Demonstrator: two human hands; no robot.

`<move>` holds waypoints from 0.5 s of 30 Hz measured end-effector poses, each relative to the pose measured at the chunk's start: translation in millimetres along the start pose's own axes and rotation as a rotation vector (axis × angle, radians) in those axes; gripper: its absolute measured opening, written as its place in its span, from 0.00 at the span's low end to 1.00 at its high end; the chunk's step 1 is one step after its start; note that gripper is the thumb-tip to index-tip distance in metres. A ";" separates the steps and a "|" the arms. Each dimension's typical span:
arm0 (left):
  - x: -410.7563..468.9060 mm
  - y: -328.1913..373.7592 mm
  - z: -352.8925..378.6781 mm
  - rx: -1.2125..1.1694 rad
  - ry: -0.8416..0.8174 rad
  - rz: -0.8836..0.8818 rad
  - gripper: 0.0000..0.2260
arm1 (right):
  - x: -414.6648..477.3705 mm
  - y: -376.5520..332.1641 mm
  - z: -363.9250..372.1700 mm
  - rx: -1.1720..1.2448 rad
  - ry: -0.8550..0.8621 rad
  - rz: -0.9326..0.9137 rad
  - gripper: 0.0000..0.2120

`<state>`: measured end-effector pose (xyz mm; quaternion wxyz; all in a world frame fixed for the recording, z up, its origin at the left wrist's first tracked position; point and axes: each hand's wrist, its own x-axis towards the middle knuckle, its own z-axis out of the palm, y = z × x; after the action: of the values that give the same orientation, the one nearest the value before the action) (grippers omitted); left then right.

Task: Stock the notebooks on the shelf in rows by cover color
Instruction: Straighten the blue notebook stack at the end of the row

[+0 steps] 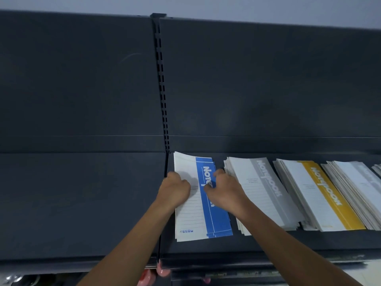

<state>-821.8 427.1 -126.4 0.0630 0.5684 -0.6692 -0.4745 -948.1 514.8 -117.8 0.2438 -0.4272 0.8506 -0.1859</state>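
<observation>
A small stack of blue-and-white notebooks (pixel 203 219) lies flat at the left end of the right shelf bay. My left hand (pixel 175 187) rests on the stack's white left side, its fingers curled over the left edge. My right hand (pixel 223 190) lies on the blue band, with the fingers bent down against the cover. To the right stand a grey-banded stack (pixel 266 188), then a yellow-banded stack (pixel 321 195), then another pale grey stack (pixel 358 182).
The dark shelf (pixel 82 203) has a bare left bay beside a slotted upright (pixel 162 89). A dark back panel rises behind. Pink objects (pixel 156 273) show below the shelf's front edge. More notebooks peek in at the far right edge (pixel 377 169).
</observation>
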 end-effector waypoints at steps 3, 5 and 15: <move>-8.8 -2.9 -3.4 -0.075 0.044 0.090 0.08 | 2.4 1.0 2.6 0.090 0.025 0.008 0.23; -18.3 -1.9 -8.8 -0.119 0.101 0.176 0.04 | 2.3 1.7 1.2 0.250 0.089 0.017 0.28; -41.6 13.3 -31.2 -0.372 0.144 0.575 0.12 | -25.0 -23.6 -29.2 0.578 0.463 -0.295 0.16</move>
<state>-797.3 442.4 -81.1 0.3436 0.3673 -0.6978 -0.5100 -937.0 525.0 -75.3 0.1266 -0.4056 0.7252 -0.5419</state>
